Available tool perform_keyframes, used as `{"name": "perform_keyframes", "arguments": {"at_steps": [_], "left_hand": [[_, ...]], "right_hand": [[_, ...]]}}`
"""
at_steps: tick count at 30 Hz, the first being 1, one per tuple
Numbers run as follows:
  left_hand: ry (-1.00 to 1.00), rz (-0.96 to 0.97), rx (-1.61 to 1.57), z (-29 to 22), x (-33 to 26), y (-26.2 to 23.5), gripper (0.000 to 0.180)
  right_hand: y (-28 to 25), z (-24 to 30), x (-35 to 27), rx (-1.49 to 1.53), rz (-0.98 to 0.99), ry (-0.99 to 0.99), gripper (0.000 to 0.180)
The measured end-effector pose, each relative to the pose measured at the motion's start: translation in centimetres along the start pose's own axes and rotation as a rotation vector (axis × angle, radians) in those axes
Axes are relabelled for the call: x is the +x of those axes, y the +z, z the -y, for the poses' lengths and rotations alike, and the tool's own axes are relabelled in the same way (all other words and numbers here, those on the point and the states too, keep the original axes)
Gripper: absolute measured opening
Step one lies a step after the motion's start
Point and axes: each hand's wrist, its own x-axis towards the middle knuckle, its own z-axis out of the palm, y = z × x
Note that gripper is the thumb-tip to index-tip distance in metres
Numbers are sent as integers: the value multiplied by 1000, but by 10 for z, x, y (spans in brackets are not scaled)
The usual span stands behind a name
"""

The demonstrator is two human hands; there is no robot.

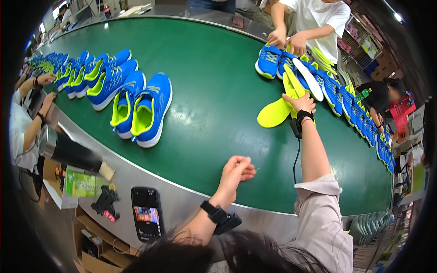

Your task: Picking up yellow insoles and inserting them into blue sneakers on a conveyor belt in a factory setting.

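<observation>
My right hand (301,104) has its fingers closed around yellow-green insoles (274,113) over the green counter (205,136), just beside the row of blue shoes (333,94), while my left hand (233,175) hangs nearer me, its fingers curled, though I cannot tell whether they pinch the thin strand (257,169) beside them.

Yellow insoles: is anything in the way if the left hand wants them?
Nothing visible blocks it: just green tabletop shows between the left hand and the yellow insoles, which the right hand holds.
</observation>
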Motion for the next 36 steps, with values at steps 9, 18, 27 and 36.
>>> {"name": "perform_keyframes", "arguments": {"at_steps": [9, 18, 27, 36], "left_hand": [[-14, 8, 31, 2, -2, 3, 19], [154, -137, -54, -6, 2, 3, 14], [756, -701, -100, -14, 10, -19, 15], [614, -143, 1074, 9, 8, 3, 50]], "right_hand": [[18, 11, 15, 1, 166, 37, 103], [-29, -39, -100, -9, 110, -1320, 46], [-95, -104, -189, -263, 292, -1280, 88], [-60, -172, -151, 93, 357, -806, 99]]}}
